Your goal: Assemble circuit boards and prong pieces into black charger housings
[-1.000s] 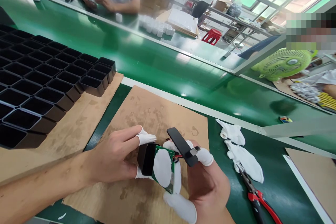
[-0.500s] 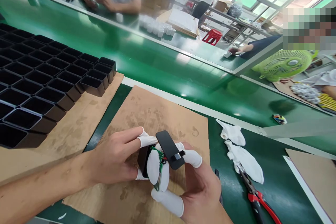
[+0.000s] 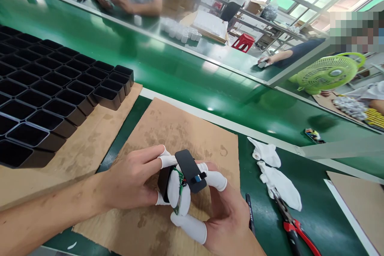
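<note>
My left hand (image 3: 132,182), with white finger cots on its fingers, grips a small black plastic case (image 3: 163,182) from the side. In my right hand (image 3: 225,212), also with finger cots, is a green circuit board (image 3: 176,210) with white oval pads (image 3: 173,188) on both faces. The board's left end is at the case's mouth; how deep it sits is hidden. A flat black cover (image 3: 186,168) with rounded ends hangs over the board, close to my right fingers. Red and black wires show between cover and board. Beneath both hands lies stained cardboard (image 3: 156,128).
Rows of open black cases (image 3: 45,88) stand at left on another cardboard sheet (image 3: 81,140). At right lie white gloves (image 3: 282,184), red-handled pliers (image 3: 289,220) and a black tool (image 3: 250,212). A green conveyor (image 3: 168,64) crosses beyond; co-workers sit across it. A green fan (image 3: 330,72) stands right.
My right hand has shifted slightly left, bringing the board and cover closer to the case. My left hand stays in place. A small item on the conveyor has moved left.
</note>
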A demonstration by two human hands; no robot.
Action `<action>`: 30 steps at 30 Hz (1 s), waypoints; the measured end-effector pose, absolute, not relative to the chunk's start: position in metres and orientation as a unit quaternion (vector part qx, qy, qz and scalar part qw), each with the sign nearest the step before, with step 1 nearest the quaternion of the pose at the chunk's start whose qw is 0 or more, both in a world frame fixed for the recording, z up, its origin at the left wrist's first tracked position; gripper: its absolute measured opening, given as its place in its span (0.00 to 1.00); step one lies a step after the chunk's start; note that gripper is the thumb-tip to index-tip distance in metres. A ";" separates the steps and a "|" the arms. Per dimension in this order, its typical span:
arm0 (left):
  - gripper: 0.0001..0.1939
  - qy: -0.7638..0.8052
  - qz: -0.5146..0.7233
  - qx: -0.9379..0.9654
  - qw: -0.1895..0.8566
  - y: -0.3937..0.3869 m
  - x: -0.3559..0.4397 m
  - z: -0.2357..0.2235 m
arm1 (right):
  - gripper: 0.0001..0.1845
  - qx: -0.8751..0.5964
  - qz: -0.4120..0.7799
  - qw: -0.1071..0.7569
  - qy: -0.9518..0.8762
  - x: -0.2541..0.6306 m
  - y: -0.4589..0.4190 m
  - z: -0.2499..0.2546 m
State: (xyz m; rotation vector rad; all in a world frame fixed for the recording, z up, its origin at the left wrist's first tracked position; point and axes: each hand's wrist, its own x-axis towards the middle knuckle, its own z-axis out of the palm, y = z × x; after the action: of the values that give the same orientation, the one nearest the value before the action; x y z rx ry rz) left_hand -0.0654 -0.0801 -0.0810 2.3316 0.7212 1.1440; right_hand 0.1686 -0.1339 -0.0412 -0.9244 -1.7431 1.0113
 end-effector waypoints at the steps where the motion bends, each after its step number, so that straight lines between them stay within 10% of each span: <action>1: 0.14 0.260 0.416 0.843 0.221 -0.080 -0.065 -0.081 | 0.43 -0.374 0.408 0.444 -0.705 0.169 -0.134 -0.041; 30: 0.14 0.273 0.416 0.831 0.247 -0.081 -0.066 -0.080 | 0.36 -0.447 0.432 0.370 -0.691 0.157 -0.131 -0.033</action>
State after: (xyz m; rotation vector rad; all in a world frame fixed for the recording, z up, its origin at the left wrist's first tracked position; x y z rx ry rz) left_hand -0.0658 -0.0813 -0.0796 2.2669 0.7451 1.1335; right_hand 0.1568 -0.1307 -0.0327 -1.1473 -1.7722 1.1085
